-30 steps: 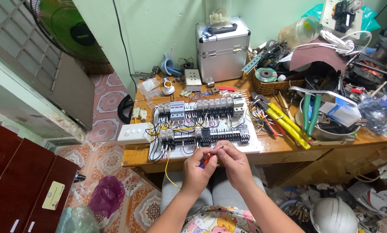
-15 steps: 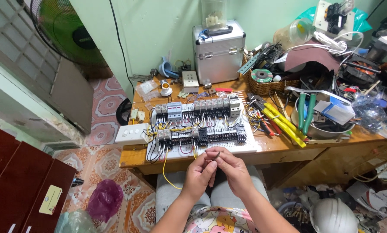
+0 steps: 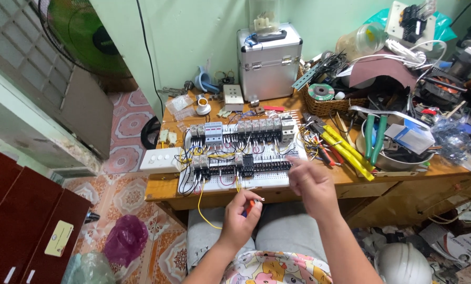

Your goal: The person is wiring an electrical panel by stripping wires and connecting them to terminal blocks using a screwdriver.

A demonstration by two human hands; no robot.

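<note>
A white wiring board (image 3: 267, 180) with rows of grey breakers and black terminal blocks lies on the wooden desk (image 3: 162, 186) in front of me. A yellow wire (image 3: 200, 208) hangs from its front edge. My left hand (image 3: 242, 216) is below the desk edge, closed around a small red-and-blue handled tool (image 3: 248, 206) whose thin tip points right. My right hand (image 3: 310, 185) has lifted beside the board's right end, fingers loosely curled, blurred; nothing visible in it.
A silver metal case (image 3: 269, 60) stands at the back. A wicker basket (image 3: 327, 105), yellow-handled cutters (image 3: 348, 152), green pliers (image 3: 373, 135) in a metal bowl and tangled cables crowd the right side. A white switch plate (image 3: 161, 159) sits left. A white helmet (image 3: 403, 263) lies on the floor.
My hands were together over a wire tip in front of the board. They have separated: the right hand rose toward the board's right end, the left stayed low with the tool.
</note>
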